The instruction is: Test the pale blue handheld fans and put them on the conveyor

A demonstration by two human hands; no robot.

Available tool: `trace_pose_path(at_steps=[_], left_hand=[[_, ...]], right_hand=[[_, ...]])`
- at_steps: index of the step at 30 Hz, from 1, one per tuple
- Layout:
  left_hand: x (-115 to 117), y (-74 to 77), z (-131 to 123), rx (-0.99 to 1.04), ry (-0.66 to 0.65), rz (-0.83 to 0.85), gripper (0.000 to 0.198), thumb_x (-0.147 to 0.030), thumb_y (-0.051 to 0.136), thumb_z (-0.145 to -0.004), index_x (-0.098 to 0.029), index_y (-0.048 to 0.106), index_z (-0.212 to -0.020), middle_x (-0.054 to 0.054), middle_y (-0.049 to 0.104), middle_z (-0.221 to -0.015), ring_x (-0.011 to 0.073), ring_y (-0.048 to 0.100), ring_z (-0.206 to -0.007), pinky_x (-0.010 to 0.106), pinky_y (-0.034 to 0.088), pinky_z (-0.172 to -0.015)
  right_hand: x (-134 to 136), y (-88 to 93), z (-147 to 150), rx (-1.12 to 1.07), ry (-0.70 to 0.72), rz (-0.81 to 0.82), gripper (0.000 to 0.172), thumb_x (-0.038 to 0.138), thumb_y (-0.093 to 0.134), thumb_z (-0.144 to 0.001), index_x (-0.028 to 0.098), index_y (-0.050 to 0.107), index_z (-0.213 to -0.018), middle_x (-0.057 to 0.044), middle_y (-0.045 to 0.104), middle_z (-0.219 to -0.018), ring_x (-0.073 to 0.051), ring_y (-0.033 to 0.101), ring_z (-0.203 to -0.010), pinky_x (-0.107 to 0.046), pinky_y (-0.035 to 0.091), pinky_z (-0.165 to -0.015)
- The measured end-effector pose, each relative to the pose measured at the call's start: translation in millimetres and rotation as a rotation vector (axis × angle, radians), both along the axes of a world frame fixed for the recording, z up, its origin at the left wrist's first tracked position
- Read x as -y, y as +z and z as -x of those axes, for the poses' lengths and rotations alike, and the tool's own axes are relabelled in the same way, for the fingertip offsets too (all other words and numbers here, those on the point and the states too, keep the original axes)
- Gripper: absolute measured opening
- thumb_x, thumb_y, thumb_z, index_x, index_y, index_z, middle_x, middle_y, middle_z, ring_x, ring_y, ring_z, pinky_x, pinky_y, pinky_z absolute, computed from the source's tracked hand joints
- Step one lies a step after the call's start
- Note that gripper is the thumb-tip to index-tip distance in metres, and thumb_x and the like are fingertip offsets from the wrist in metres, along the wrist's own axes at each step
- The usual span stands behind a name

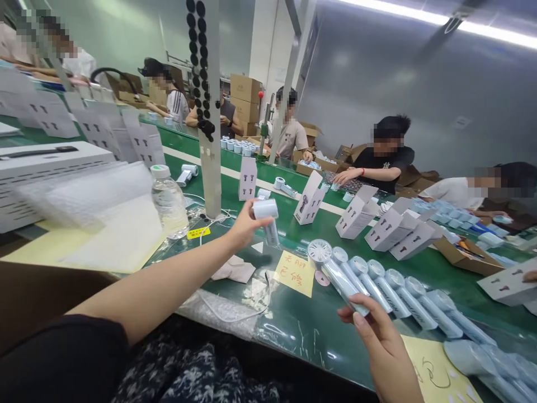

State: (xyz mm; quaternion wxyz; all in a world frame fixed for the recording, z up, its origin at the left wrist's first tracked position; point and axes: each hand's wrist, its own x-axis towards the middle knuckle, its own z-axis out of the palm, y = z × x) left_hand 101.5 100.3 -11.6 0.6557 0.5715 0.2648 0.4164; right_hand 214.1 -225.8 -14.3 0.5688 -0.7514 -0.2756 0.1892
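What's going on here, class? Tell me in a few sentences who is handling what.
A person at a green work surface has something in each hand. The left hand holds up a small pale device by its round head, and the right hand grips the lower handle of a light-blue fan. Similar fans lie in a row to the right, a yellow note lies between the hands, and white boxes stand beyond. Across the line, co-workers are seated.

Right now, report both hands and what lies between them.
Left hand: holding pale blue drum-headed device. Right hand: holding handle end of second pale blue device. Yellow paper note with red handwriting between them.
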Motion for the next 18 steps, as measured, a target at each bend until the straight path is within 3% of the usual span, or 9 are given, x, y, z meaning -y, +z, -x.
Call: trace_pose_path(at_steps=[3, 5, 8, 10, 14, 16, 18], left_hand=[[10.0, 14.2, 42.8, 0.125, 0.034, 0.185, 0.043, -0.043, 0.065, -0.081, -0.022, 0.05, -0.116, 0.006, 0.067, -0.107, 0.02, 0.067, -0.095, 0.035, 0.055, -0.088], [26.2, 15.4, 69.9, 0.108, -0.015, 0.322, 0.03, -0.039, 0.059, -0.086, -0.016, 0.055, -0.106, 0.012, 0.069, -0.101, 0.0235, 0.069, -0.09, 0.041, 0.057, -0.086], [63.2, 6.6, 105.1, 0.053, -0.146, 0.488, 0.027, -0.02, 0.063, -0.083, -0.013, 0.058, -0.108, 0.017, 0.07, -0.101, 0.0309, 0.071, -0.091, 0.051, 0.057, -0.083], [89.5, -4.0, 123.3, 0.08, -0.284, 0.592, 0.037, -0.017, 0.068, -0.082, -0.016, 0.057, -0.117, 0.015, 0.071, -0.107, 0.0299, 0.071, -0.097, 0.049, 0.055, -0.086], [124.3, -29.2, 138.8, 0.293, -0.425, 0.682, 0.047, -0.02, 0.085, -0.071, -0.017, 0.066, -0.114, 0.007, 0.073, -0.099, 0.0206, 0.071, -0.09, 0.034, 0.052, -0.09], [129.0, -39.4, 134.7, 0.368, -0.417, 0.722, 0.041, -0.029, 0.088, -0.068, -0.014, 0.071, -0.102, 0.004, 0.073, -0.087, 0.0164, 0.069, -0.081, 0.029, 0.052, -0.087], [126.6, -45.9, 126.1, 0.376, -0.407, 0.769, 0.042, -0.045, 0.081, -0.073, -0.013, 0.073, -0.098, 0.007, 0.074, -0.089, 0.0185, 0.07, -0.083, 0.032, 0.053, -0.088]], right_hand=[[-24.6, -4.3, 2.0, -0.05, 0.079, -0.013, 0.045, 0.061, 0.058, -0.087, 0.028, 0.064, -0.116, -0.005, 0.073, -0.091, -0.027, 0.068, -0.096, -0.038, 0.051, -0.087], [-43.2, -6.9, 7.8, -0.099, 0.161, -0.026, 0.05, 0.064, 0.059, -0.084, 0.026, 0.064, -0.117, -0.006, 0.072, -0.089, -0.027, 0.067, -0.094, -0.038, 0.053, -0.086], [-66.7, -9.1, 19.6, -0.138, 0.298, -0.042, 0.05, 0.064, 0.062, -0.081, 0.025, 0.065, -0.113, -0.006, 0.07, -0.091, -0.026, 0.068, -0.091, -0.038, 0.055, -0.085], [-77.9, -9.6, 26.9, -0.103, 0.383, -0.051, 0.043, 0.059, 0.06, -0.085, 0.026, 0.066, -0.112, -0.006, 0.069, -0.094, -0.024, 0.067, -0.09, -0.037, 0.056, -0.085], [-94.7, -11.1, 42.0, 0.12, 0.488, -0.04, 0.027, 0.043, 0.052, -0.093, 0.027, 0.067, -0.109, -0.009, 0.066, -0.108, -0.024, 0.066, -0.095, -0.04, 0.055, -0.087], [-100.2, -14.1, 54.1, 0.291, 0.496, -0.012, 0.024, 0.033, 0.048, -0.095, 0.026, 0.068, -0.107, -0.01, 0.062, -0.116, -0.026, 0.064, -0.103, -0.044, 0.053, -0.091], [-101.8, -18.4, 69.2, 0.476, 0.502, 0.002, 0.028, 0.021, 0.045, -0.095, 0.025, 0.069, -0.107, -0.013, 0.059, -0.122, -0.028, 0.061, -0.111, -0.047, 0.051, -0.094]])
